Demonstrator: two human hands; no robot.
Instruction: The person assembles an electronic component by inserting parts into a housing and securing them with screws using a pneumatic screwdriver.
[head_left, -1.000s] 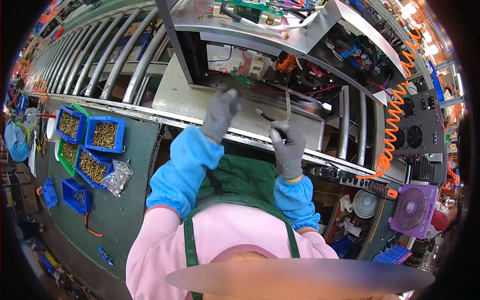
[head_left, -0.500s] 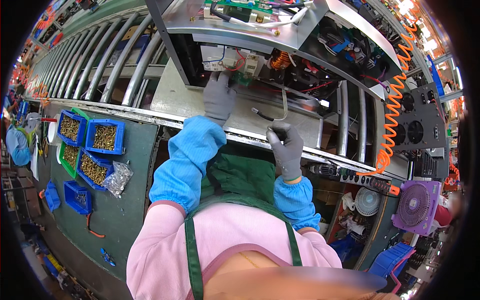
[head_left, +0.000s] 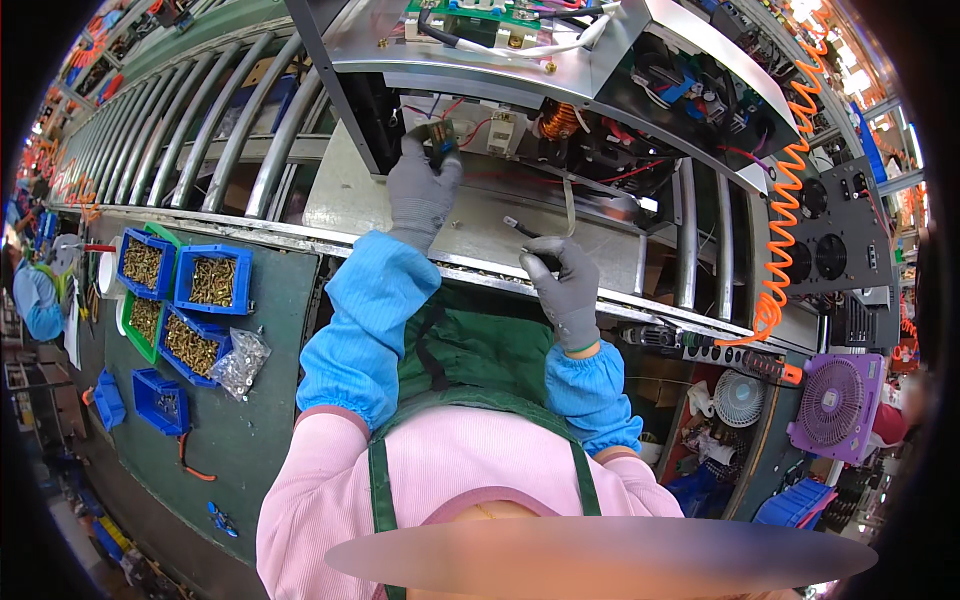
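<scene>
In its grey glove, my left hand [head_left: 420, 195] reaches into the open lower bay of a metal equipment chassis [head_left: 345, 110]. Its thumb and fingers pinch a small green circuit board [head_left: 441, 136], tilted up, with thin red and blue wires close behind it. To the right of the board are a white block [head_left: 502, 133] and a copper coil [head_left: 560, 122]. My right hand [head_left: 568, 290], also gloved, is closed in a pinch over the front rail; whatever lies between its fingertips is too small to name. A black-sleeved cable end [head_left: 520, 227] lies just beyond it.
Roller conveyor bars [head_left: 215, 125] run off to the left. On the green bench, blue bins [head_left: 213, 277] hold brass screws beside a plastic bag [head_left: 240, 363] of small metal parts. An orange coiled hose [head_left: 785, 240] hangs at right, near a purple fan [head_left: 836, 405].
My left hand has shifted slightly left, and the green board now shows raised and tilted in its fingers. My right hand has moved a little left and away from me, still pinched.
</scene>
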